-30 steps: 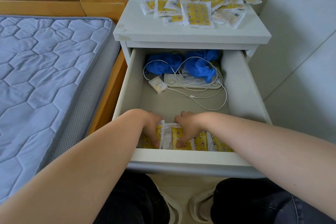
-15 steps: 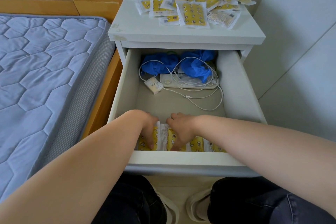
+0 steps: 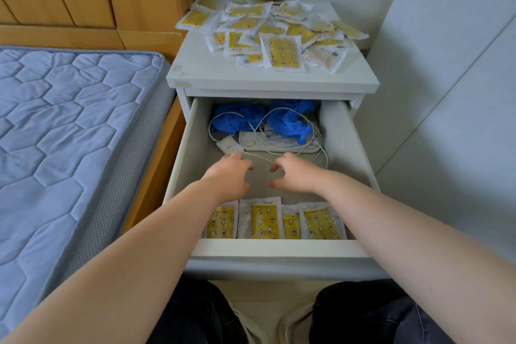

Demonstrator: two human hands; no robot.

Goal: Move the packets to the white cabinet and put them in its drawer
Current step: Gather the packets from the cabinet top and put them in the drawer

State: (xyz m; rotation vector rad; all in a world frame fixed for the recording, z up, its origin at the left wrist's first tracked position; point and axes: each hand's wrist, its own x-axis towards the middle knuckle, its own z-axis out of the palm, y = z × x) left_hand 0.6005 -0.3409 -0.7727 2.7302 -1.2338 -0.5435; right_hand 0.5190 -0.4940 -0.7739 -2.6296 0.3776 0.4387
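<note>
The drawer (image 3: pixel 279 248) of the cabinet (image 3: pixel 212 78) stands open; four packets (image 3: pixel 264 220) lie in a row against its front wall. The left hand (image 3: pixel 230 173) and right hand (image 3: pixel 293 173) hover above the drawer floor, each grip loosely spread and empty. The pile (image 3: pixel 268 33) on the cabinet top is unmoved; the step in hand appears to be fetching the next batch, which calls for reaching up to the pile. Packet print is yellow with small figures; no writing is legible.
</note>
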